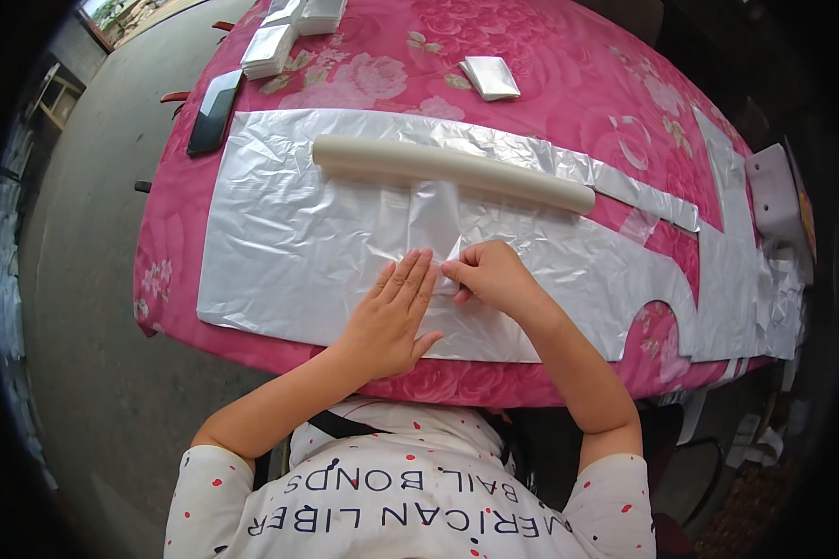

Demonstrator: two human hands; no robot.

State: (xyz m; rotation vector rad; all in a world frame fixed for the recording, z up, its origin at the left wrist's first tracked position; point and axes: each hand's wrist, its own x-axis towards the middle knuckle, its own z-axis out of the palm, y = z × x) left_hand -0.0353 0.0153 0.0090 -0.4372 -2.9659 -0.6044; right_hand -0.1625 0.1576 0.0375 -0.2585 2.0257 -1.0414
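1. Desk (559, 65): pink floral cover. Big film sheets reach its near edge at 6 o'clock; a sleeve or forearm could snag them and drag the lot.
2. Silvery film sheets (280, 252): lying over the near half, wrinkled. Slick-looking, so layers could skate if pushed sideways.
3. Pale roller (452, 172): lies across the sheets, 12 o'clock of the hands. Round, no visible stop – a bump or tug could roll it.
4. Left hand (391, 312): palm down, fingers extended and together, thumb out, gripping nothing, resting on film. Lift too soon and creases may spring back.
5. Right hand (489, 275): thumb and index finger closed, apparently pinching the narrow film piece's edge; other fingers curled. Too hard a pull could stretch or skew it.
6. Narrow film piece (433, 219): between roller and hands, 12 o'clock of the fingertips. Thin – misaligned edges likely if either hand slips.
7. Small film packets (489, 76): 12 o'clock beyond the roller; a stray roll could scatter them.
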